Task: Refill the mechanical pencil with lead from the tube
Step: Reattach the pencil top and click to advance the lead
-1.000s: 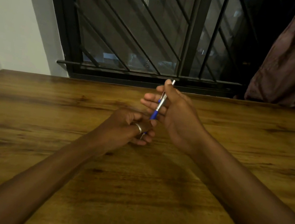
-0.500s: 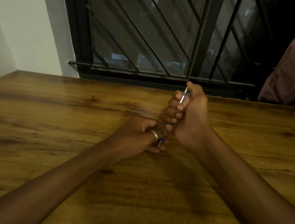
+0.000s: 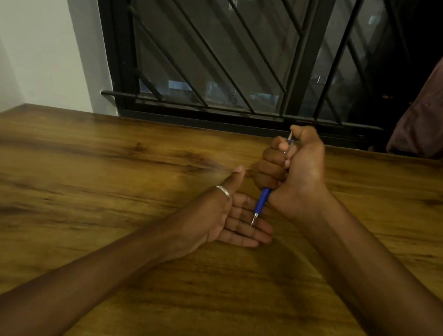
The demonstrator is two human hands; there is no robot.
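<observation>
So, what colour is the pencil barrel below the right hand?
Blue, with a silvery tip. The head view shows the pencil best, under the right hand.

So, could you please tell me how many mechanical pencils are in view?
1: the mechanical pencil is gripped in the right hand, tip down over the open left hand. No other shows.

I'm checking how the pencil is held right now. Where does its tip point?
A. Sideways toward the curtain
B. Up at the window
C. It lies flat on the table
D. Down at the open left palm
D: the right hand grips the pencil in a fist, with the tip aimed down at the left hand, which lies open and palm up. Whether the tip touches the palm cannot be told.
</observation>
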